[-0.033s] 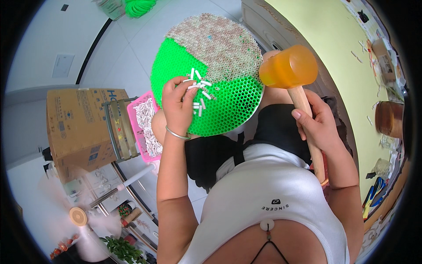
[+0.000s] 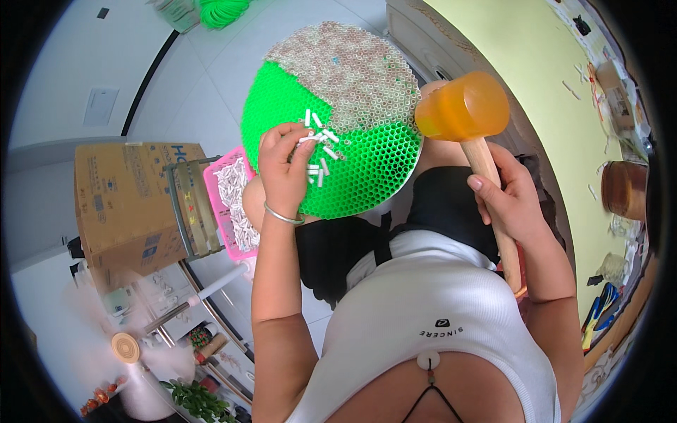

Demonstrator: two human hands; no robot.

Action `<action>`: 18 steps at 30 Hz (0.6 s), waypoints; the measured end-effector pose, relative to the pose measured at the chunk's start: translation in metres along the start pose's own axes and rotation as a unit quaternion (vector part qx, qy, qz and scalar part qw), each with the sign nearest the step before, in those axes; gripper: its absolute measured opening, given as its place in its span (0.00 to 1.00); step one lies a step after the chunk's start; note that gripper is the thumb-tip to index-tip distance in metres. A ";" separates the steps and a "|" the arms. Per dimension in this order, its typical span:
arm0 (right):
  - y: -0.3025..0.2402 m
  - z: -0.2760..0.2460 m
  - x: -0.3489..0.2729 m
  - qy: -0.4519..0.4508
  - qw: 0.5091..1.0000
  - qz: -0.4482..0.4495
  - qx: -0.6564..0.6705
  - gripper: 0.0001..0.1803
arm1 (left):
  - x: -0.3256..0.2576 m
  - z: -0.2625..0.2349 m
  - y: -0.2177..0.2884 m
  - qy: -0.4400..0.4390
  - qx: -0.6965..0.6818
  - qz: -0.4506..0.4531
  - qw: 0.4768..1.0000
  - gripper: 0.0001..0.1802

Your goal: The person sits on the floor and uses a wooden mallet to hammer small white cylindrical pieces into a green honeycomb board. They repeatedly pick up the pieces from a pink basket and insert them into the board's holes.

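A round green honeycomb board point(image 2: 360, 169), full of small holes, lies over my lap. Pale tube ends point(image 2: 374, 77) fill its far part. Over the board's near left part is my left hand point(image 2: 283, 158), thumb and fingertips pinched together at a small white tube point(image 2: 305, 139). Several more loose white tubes point(image 2: 330, 135) lie on the green cells around those fingertips. My right hand point(image 2: 509, 192) is wrapped round the wooden handle of a mallet point(image 2: 463, 107). The mallet's amber head is raised beside the board's right edge.
Left of the board stands a pink basket point(image 2: 210, 185) of white tubes, next to a cardboard box point(image 2: 123, 204). A fan point(image 2: 125, 347) is spinning at lower left. On the right, a pale yellow surface point(image 2: 539, 92) carries a wooden container point(image 2: 623, 191) and gloves point(image 2: 600, 315).
My left hand has shifted very slightly to the left. The mallet and my right hand look the same.
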State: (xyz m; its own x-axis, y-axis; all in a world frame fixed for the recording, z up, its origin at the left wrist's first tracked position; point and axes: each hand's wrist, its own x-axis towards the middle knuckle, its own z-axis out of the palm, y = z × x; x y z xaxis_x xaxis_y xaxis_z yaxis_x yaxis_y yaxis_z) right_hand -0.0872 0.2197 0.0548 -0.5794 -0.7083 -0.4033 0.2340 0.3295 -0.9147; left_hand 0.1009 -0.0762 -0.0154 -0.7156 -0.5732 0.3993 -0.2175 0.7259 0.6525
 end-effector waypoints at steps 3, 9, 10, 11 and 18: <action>-0.001 -0.002 0.001 0.001 1.000 -0.004 -0.002 0.24 | 0.010 -0.005 0.004 -0.007 0.006 0.049 0.999 0.09; 0.000 -0.005 0.002 -0.004 1.000 0.006 0.007 0.23 | 0.017 0.016 0.063 -0.058 -0.294 -0.187 0.935 0.06; -0.001 -0.005 0.002 -0.006 1.000 0.008 0.010 0.23 | 0.020 0.020 0.070 -0.082 -0.383 -0.249 0.886 0.06; -0.002 -0.005 0.002 -0.006 1.000 0.005 0.008 0.23 | 0.023 0.028 0.076 -0.090 -0.433 -0.289 0.849 0.07; -0.001 -0.012 0.001 -0.015 1.000 0.007 0.002 0.21 | 0.027 0.061 0.084 -0.124 -0.192 -0.124 0.966 0.09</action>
State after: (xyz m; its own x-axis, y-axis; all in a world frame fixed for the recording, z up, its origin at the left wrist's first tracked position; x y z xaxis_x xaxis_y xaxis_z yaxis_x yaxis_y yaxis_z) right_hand -0.0977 0.2262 0.0561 -0.5521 -0.7224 -0.4163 0.2454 0.3364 -0.9092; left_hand 0.0228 -0.0076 0.0107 -0.8198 -0.5690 0.0648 -0.1748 0.3564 0.9178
